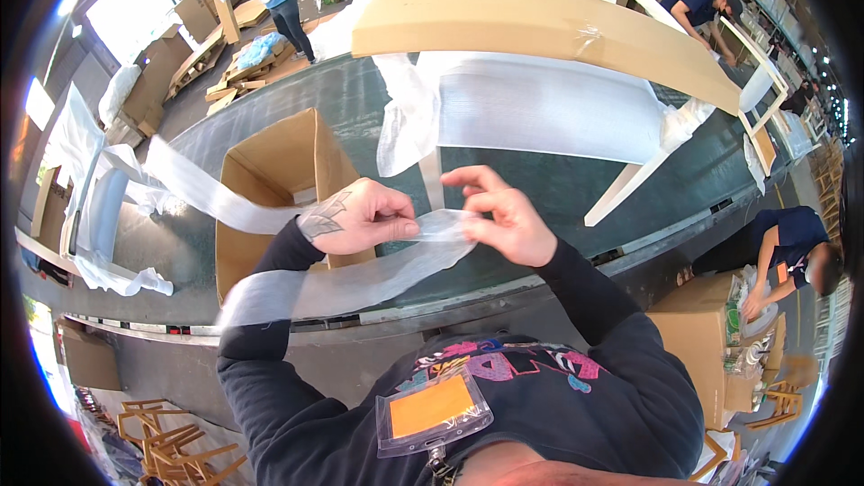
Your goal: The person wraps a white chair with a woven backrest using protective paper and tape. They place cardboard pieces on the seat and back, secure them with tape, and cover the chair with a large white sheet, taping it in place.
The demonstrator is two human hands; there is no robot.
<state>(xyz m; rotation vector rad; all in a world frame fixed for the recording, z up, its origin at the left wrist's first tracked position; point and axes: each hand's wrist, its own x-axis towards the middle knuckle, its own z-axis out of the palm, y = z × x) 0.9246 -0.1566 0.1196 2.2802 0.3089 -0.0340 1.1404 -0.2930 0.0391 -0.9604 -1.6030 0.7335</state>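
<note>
A long translucent white foam strip (378,281) runs between my hands and loops down in front of my left forearm; another length trails off to the left, past the box. My left hand (351,216) is closed, pinching the strip between thumb and fingers. Pinching its folded end is my right hand (508,223), with the index finger raised. Beneath my left hand stands an open cardboard box (270,146). Beyond my hands, a white piece of furniture (621,187) is partly wrapped in white foam sheet (540,106), with a long cardboard sheet (540,22) along its top.
The dark green work surface (504,182) stretches across, its metal edge near my body. Another foam-wrapped frame (106,207) stands at the left. Co-workers are at the far left, far right and near right. Cardboard cartons (693,342) and small wooden frames (171,441) flank me.
</note>
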